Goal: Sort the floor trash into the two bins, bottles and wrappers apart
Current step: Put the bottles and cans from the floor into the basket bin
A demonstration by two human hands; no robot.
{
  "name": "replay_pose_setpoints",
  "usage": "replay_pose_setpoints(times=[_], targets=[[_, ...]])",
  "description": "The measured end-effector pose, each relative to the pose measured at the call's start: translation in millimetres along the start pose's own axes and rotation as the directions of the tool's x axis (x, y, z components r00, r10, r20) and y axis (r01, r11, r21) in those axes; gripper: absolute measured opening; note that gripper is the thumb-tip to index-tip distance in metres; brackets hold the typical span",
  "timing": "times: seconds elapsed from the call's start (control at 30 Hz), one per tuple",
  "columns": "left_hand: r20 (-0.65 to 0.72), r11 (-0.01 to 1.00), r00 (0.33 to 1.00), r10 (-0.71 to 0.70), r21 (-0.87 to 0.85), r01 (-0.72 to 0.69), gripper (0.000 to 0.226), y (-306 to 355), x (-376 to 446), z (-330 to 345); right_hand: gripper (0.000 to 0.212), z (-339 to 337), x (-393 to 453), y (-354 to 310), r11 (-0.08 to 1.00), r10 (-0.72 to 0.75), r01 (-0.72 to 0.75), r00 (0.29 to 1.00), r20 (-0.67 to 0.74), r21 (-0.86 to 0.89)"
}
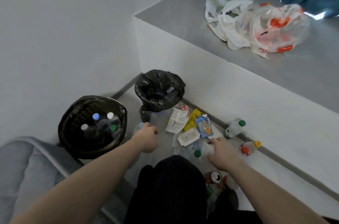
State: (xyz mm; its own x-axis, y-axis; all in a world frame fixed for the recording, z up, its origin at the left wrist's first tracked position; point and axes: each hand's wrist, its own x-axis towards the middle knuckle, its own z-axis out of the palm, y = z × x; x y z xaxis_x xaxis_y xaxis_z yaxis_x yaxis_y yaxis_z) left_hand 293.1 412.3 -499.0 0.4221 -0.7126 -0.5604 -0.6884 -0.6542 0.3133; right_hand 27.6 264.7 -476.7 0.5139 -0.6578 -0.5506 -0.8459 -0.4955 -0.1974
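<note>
Your left hand curls around a clear bottle, mostly hidden behind the knuckles; only its pale blue cap end shows, just right of the big bin. That black-lined bin holds four capped bottles: blue, two white, one green. Your right hand, further right of the big bin, closes on a clear crumpled bottle with a green cap; the fingers blur into the plastic, so the exact hold is hard to read. The smaller bin stands behind and right of the big bin, its contents dark and unreadable. Between the hands lies a wrapper pile: white, yellow and blue pieces, count unclear. Further right, by the baseboard, a green-capped bottle and blurred orange- and yellow-capped ones. A can sits partly hidden under your right forearm. Your dark-clothed knee blocks the floor below.
</note>
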Motion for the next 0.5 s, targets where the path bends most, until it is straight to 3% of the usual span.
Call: replay_pose_setpoints(times=[0.23, 0.5], targets=[[-0.024, 0.994, 0.994, -0.109, 0.001, 0.109, 0.063, -16, 35, 28, 0.051, 34, 38, 17, 0.997, -0.016, 0.011, 0.998, 0.065, 0.076], [0.031, 0.971, 0.973, -0.228, 0.076, 0.225, 0.08, -33, 87, 41, 0.061, 75, 80, 12, 0.993, -0.074, 0.062, 0.989, 0.131, 0.098]])
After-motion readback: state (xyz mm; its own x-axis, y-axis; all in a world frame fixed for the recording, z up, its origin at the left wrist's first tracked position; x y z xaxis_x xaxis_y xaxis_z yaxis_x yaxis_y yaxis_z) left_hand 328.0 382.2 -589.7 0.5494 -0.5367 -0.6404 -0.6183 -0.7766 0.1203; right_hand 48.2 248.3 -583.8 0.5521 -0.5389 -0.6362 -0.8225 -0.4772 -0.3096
